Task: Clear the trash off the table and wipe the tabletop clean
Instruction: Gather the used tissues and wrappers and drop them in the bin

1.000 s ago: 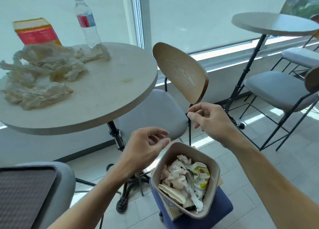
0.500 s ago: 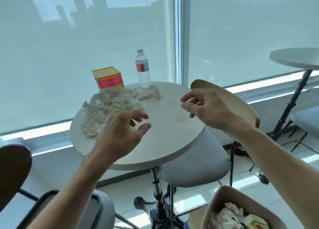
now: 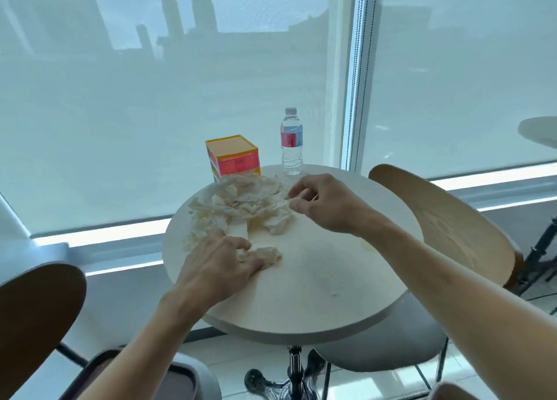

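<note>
On the round pale table (image 3: 316, 279) a heap of crumpled tissues (image 3: 241, 203) covers the far left part. A small separate tissue wad (image 3: 269, 253) lies nearer me. My left hand (image 3: 223, 264) rests on the table with its fingers laid flat over that wad and the heap's near edge. My right hand (image 3: 322, 203) is over the table at the heap's right edge, fingers curled, fingertips at the tissue. Whether it pinches anything is unclear. A faint brownish stain (image 3: 367, 245) marks the tabletop on the right.
An orange and red box (image 3: 235, 158) and a water bottle (image 3: 291, 143) stand at the table's far edge by the window. A wooden-backed chair (image 3: 446, 224) is at the right, another chair back (image 3: 36, 309) at the left. A dark tray (image 3: 180, 381) lies below.
My view has swung up from the trash bin to the table. Both hands have moved forward onto the tabletop; the left came down on a tissue wad, the right reached the heap's edge.
</note>
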Demonstrator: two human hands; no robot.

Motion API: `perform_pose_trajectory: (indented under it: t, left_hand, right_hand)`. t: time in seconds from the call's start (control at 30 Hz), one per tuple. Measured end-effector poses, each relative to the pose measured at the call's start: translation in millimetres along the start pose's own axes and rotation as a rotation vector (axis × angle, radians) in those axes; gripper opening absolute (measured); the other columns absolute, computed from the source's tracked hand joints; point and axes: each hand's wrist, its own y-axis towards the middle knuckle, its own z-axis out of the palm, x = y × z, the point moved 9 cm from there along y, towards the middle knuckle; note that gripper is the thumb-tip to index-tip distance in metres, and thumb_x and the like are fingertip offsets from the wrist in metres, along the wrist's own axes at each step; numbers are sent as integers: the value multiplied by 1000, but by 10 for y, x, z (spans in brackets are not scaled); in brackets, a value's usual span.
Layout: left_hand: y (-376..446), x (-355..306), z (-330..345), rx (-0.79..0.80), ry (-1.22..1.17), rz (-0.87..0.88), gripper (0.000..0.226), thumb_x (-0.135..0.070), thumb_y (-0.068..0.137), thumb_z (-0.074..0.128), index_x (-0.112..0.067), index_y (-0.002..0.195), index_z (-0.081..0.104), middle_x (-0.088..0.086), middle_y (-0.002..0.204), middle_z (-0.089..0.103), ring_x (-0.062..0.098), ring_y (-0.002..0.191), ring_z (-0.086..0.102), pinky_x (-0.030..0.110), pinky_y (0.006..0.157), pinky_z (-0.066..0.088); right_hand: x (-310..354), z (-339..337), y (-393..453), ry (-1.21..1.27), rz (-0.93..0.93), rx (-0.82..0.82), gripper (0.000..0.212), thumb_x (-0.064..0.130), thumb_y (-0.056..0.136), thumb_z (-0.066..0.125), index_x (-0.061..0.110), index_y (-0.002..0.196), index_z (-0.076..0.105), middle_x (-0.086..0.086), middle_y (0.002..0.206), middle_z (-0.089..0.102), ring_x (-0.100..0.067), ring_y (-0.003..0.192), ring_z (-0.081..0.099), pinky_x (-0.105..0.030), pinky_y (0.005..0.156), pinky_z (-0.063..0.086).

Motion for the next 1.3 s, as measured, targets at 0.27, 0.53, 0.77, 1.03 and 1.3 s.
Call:
perform_pose_trajectory:
  t: [0.27, 0.53, 0.77, 1.03, 1.3]
  left_hand:
    - [-12, 62, -220, -213, -189, 118, 17, -37, 88, 67, -24, 94, 75, -8, 85, 65, 14, 80, 58, 27, 67, 41]
    - [-318, 132, -531, -349, -545, 169, 23, -34, 81, 76, -39, 102, 71, -15, 76, 68, -1, 74, 61, 12, 60, 48]
    - [-423, 223, -542, -329, -754, 154, 22, -32, 77, 78, -47, 90, 70, -11, 79, 71, 14, 70, 66, 27, 64, 57]
    - [-437, 127, -390, -282, -869, 107, 21, -29, 78, 79, -43, 92, 71, -6, 80, 72, 19, 75, 69, 35, 71, 61]
    - [-574, -264, -371, -272, -888, 154, 19, -27, 78, 78, -34, 95, 72, -6, 80, 72, 17, 74, 69, 29, 65, 60]
  right_hand:
    - [-80, 448, 339, -285, 50, 85, 53, 34, 91, 64, 32, 141, 47, -6, 135, 46, -24, 131, 41, -37, 111, 32]
    - [-65, 712, 553, -455, 4, 62, 56, 38, 94, 59, 35, 147, 40, -10, 137, 53, -32, 130, 43, -43, 110, 35]
    - [6, 390, 503, -187, -18, -202, 19, 23, 90, 66, 22, 107, 74, 1, 84, 68, -17, 83, 63, -31, 83, 52]
    - [261, -205, 323, 1, -118, -364, 32, 30, 91, 67, 24, 122, 65, 10, 68, 62, 4, 69, 57, -6, 61, 37]
    - [390, -760, -93, 100, -173, -484, 9, 31, 91, 68, 28, 98, 72, 11, 70, 62, -1, 61, 58, -12, 58, 43]
